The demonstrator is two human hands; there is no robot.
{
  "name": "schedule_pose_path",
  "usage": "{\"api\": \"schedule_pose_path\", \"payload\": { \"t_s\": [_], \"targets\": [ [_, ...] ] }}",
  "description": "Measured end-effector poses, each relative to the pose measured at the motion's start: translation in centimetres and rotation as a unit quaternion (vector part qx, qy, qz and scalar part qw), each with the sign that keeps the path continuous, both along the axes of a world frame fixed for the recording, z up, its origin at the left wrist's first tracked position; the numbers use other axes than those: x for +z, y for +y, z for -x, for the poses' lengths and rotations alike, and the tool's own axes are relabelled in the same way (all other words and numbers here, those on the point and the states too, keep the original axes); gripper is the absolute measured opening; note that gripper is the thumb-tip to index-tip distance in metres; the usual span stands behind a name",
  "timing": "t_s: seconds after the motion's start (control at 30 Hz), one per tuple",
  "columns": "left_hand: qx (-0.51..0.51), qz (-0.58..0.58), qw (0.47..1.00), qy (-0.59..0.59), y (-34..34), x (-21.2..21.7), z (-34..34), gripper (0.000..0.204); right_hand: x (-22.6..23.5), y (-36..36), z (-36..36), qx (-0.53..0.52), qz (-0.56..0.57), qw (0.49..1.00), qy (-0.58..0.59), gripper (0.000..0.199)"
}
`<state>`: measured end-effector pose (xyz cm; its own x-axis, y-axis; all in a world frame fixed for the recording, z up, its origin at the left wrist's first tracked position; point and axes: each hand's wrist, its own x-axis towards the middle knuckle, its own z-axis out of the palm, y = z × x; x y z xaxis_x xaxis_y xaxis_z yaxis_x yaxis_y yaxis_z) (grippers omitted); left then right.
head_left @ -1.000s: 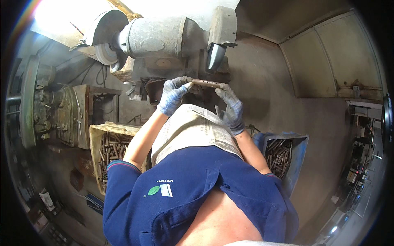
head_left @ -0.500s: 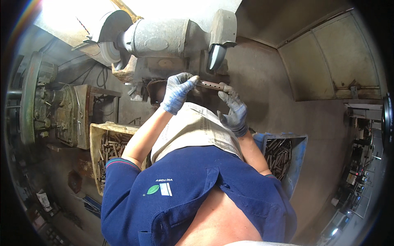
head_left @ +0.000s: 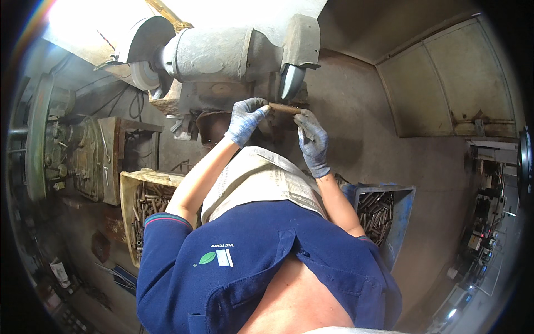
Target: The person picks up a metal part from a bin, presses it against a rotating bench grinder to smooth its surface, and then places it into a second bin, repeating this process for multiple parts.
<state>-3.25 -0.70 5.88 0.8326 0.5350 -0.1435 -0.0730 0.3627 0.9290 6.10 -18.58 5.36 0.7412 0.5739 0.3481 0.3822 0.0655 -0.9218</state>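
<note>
Between my two gloved hands lies a short brownish metal tube [head_left: 285,108], held roughly level. My left hand [head_left: 246,118] pinches its left end, and the fingers of my right hand [head_left: 313,136] close on its right end. Row holes that showed on the tube a moment earlier are not visible on the side facing up. Just beyond the tube stands a grey bench grinder [head_left: 214,53]. Its right wheel [head_left: 292,82] is just above and beyond the tube, with a gap between them. A pale wheel [head_left: 144,75] sits at the grinder's left end.
A yellowish bin [head_left: 129,209] of metal pieces stands by my left arm, a blue bin [head_left: 405,214] of similar pieces by my right. A greenish machine [head_left: 83,158] is at far left. Metal panels [head_left: 450,78] stand at far right.
The tube has turned, so its row of holes no longer shows. My right hand has shifted slightly left, and its fingers have drawn closer round the tube's end.
</note>
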Motion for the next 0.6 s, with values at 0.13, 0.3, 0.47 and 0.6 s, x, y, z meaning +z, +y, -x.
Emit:
{"api": "schedule_pose_path", "payload": {
  "t_s": [0.13, 0.3, 0.47, 0.6],
  "targets": [
    [0.024, -0.069, 0.997, 0.028, -0.8, -1.9, -1.7, 0.011, -2.9, -0.1, -1.9, -0.027, -0.02, 0.999, 0.021, 0.022],
    [0.01, -0.001, 0.999, 0.035, -0.8, -3.6, -2.8, 0.012, -1.9, -0.4, -2.6, -0.024, 0.054, 0.994, -0.09, 0.022],
    [0.011, 0.054, 0.998, 0.037, -1.2, -4.5, -3.7, 0.011, -2.0, -0.4, -3.2, -0.025, 0.046, 0.996, -0.071, 0.026],
    [0.046, 0.09, 0.993, 0.057, -2.3, -3.9, -5.0, 0.008, -3.1, -0.5, -4.5, -0.017, 0.04, 0.998, 0.038, 0.023]
  ]
}}
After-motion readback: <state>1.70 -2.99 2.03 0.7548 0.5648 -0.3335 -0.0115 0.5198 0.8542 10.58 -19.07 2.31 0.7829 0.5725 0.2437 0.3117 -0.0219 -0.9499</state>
